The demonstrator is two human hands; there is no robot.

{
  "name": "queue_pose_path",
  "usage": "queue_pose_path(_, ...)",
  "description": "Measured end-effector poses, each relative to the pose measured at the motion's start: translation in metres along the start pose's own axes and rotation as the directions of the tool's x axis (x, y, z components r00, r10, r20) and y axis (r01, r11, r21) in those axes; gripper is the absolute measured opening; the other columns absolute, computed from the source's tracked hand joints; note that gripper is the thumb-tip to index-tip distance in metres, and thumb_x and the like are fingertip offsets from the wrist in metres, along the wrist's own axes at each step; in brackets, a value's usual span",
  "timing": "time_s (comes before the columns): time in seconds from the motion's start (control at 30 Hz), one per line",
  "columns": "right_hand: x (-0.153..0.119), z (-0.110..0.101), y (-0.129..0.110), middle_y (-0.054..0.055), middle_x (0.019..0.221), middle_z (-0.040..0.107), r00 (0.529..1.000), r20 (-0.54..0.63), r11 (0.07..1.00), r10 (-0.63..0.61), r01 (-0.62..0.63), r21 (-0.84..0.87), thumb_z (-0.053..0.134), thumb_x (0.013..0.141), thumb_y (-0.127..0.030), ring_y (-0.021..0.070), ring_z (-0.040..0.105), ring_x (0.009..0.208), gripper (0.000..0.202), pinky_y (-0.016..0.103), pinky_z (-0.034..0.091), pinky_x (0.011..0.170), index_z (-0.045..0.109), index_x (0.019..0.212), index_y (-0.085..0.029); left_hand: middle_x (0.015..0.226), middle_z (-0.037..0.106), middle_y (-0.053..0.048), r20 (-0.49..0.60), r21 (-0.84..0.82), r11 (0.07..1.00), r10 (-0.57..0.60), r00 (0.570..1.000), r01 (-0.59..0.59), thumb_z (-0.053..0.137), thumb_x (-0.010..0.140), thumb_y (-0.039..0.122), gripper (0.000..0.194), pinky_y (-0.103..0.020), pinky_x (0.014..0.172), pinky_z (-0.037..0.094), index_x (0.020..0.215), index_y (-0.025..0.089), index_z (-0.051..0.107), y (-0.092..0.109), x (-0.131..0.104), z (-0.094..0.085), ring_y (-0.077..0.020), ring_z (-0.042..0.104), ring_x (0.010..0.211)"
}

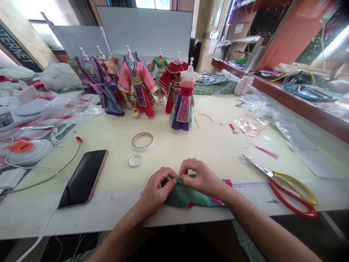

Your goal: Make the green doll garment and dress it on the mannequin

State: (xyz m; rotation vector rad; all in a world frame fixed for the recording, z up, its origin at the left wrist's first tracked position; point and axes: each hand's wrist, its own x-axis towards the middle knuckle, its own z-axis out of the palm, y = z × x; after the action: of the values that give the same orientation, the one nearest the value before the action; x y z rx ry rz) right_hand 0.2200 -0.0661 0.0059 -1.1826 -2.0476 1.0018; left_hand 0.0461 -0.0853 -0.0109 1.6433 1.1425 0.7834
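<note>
You have both hands at the lower centre of the frame, the left hand (157, 186) and the right hand (201, 177) meeting fingertip to fingertip; each grip is narrow, thumb and fingers pinched on the upper edge of the green cloth (184, 197), which lies bunched near the front edge of the bench (212, 145); whether a needle or pin sits between your fingertips you cannot tell from here, as they cover the spot; if one is there, a pricked finger seems the likeliest mishap, caused by working so close together; the pinch takes in only a small bit of the edge, so a slack thumb could let a fold slip and leave the edge puckered or crooked; the cloth overlies part of the ruler (253, 185), and a sideways tug could drag both askew; its lower side lies close to the bench's front edge, so its own weight might pull it off should you loosen both hands; at the right of the frame the scissors (271, 174) lie with their blades parted and pointing up and left, so a careless sweep of your right forearm could knock them or catch a point; the tiny white bits (251, 173) just beside the blades look easy to scatter with a sleeve or cloth.
</note>
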Motion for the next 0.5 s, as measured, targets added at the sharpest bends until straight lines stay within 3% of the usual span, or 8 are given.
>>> queue_pose_path(0.23, 0.000, -0.006, 0.002, -0.002, 0.068, 0.057, 0.996, 0.038, 0.985, 0.087, -0.091, 0.147, 0.049, 0.073, -0.012, 0.0114, 0.052, 0.067, 0.010, 0.024, 0.040, 0.063, 0.055, 0.066, -0.017, 0.074, 0.055, 0.000, -0.018, 0.019, 0.999, -0.037, 0.999, 0.037, 0.049, 0.083, 0.026, 0.016, -0.024, 0.060, 0.039, 0.071, 0.018, 0.056, 0.002, -0.001, -0.001, -0.0140, 0.051, 0.071)
queue_pose_path(0.37, 0.000, -0.012, 0.000, -0.002, 0.067, 0.057, 0.988, -0.053, 0.981, 0.142, -0.134, 0.141, 0.049, 0.075, -0.014, 0.0118, 0.052, 0.068, 0.011, 0.023, 0.039, 0.061, 0.055, 0.066, -0.017, 0.076, 0.057, -0.001, -0.030, 0.051, 0.998, -0.021, 0.999, 0.023, 0.049, 0.083, 0.025, 0.015, -0.025, 0.063, 0.041, 0.073, 0.018, 0.057, 0.002, -0.001, 0.000, -0.0143, 0.052, 0.072)
queue_pose_path(0.5, -0.017, -0.031, -0.003, -0.001, 0.068, 0.058, 0.971, -0.173, 0.986, 0.165, -0.166, 0.008, 0.051, 0.078, -0.018, 0.0134, 0.053, 0.069, 0.011, 0.024, 0.038, 0.058, 0.054, 0.067, -0.018, 0.078, 0.060, -0.002, -0.076, 0.174, 0.985, 0.030, 0.997, -0.017, 0.047, 0.085, 0.025, 0.018, -0.029, 0.072, 0.042, 0.077, 0.019, 0.061, 0.000, -0.001, 0.000, -0.0168, 0.055, 0.078)
